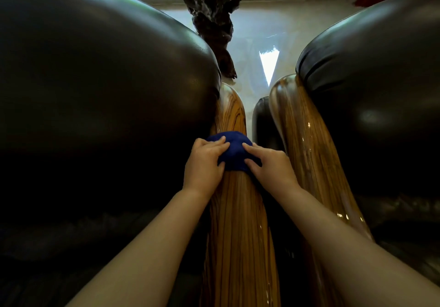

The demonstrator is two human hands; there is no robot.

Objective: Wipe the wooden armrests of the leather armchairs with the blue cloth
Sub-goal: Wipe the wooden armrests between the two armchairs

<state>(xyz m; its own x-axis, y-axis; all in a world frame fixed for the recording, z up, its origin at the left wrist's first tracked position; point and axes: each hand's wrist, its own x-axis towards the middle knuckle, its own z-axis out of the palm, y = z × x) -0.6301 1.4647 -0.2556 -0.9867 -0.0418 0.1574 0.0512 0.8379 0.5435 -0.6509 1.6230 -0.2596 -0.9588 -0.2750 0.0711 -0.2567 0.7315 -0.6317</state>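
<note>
- Two dark leather armchairs fill the view from the head camera: the left armchair [95, 73] bulges across most of the left side, the right armchair [376, 87] rises on the right, with a narrow gap between them.
- A pale, glossy floor [257, 35] shows through that gap, catching a bright wedge of light.
- A dark, gnarled carved piece [212, 13] stands on the floor beyond the chairs, near the top centre.
- The left wooden armrest [238, 223], striped in golden-brown grain, runs up the middle of the view along the edge of the left armchair.
- The right wooden armrest [309, 154], shiny with highlights, lies just beside it on the right armchair.
- Two bare forearms reach in from the bottom edge, one on either side of the left wooden armrest.
- The left hand [202, 161] presses on the cloth's left side, fingers spread flat over it.
- The right hand [271, 163] presses on the cloth's right side, fingers likewise laid on the fabric.
- The blue cloth [234, 150], bunched into a mound, sits on top of the left wooden armrest, held down between both hands.
</note>
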